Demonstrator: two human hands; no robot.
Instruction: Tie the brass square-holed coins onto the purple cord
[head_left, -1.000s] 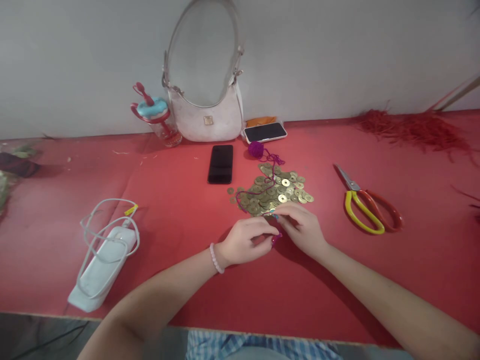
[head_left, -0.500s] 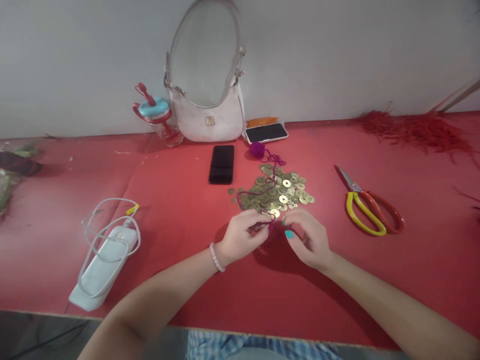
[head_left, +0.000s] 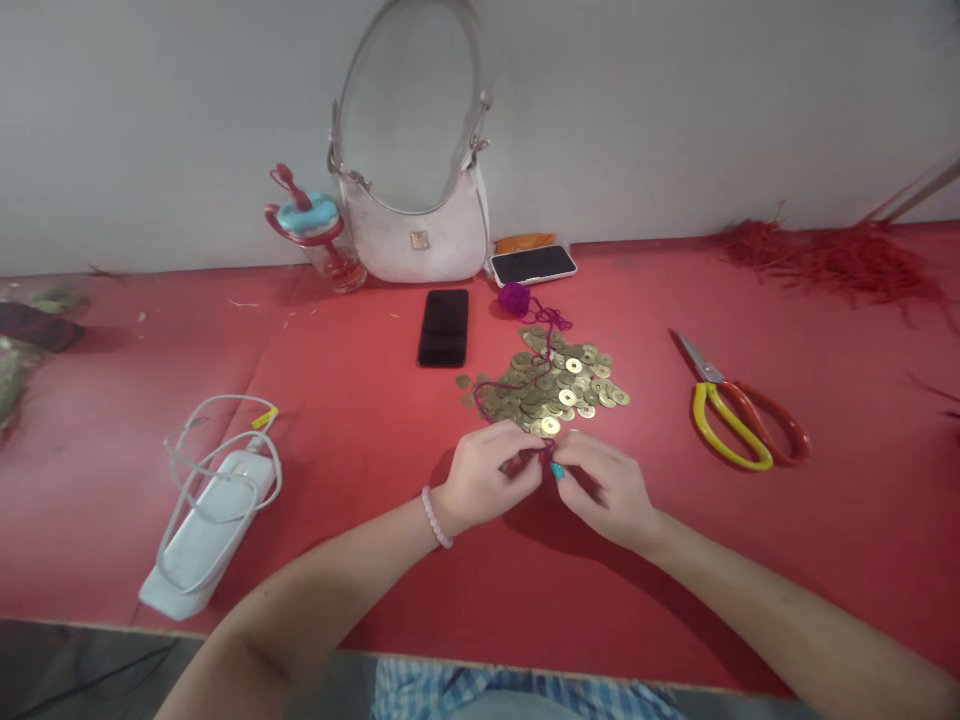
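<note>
Purple yarn [head_left: 491, 387] runs from a small ball [head_left: 514, 300] across a heap of brass coins with square holes [head_left: 536, 385] down to my hands. My left hand [head_left: 491, 470], with a pale bead bracelet at the wrist, pinches the yarn between thumb and fingers. Facing it, my right hand [head_left: 604, 490] is closed too, its thumb and fingertips pinched on the yarn close to the left fingertips. A small loop of yarn shows between the two hands. The fingers partly hide the yarn there, and whether a coin is among them I cannot tell.
Right of the coins lie scissors [head_left: 724, 400] with yellow and red handles. A black phone [head_left: 443, 329], a white-cased phone [head_left: 533, 265], a white handbag [head_left: 420, 235] and a lidded cup [head_left: 322, 240] stand or lie behind. A white power bank with cable [head_left: 210, 530] is at left; red feathery material [head_left: 832, 260] lies far right.
My right hand has moved left to meet the left fingertips, and its thumb and fingers have closed on the yarn. My left hand has stayed nearly in place, still pinching it.
</note>
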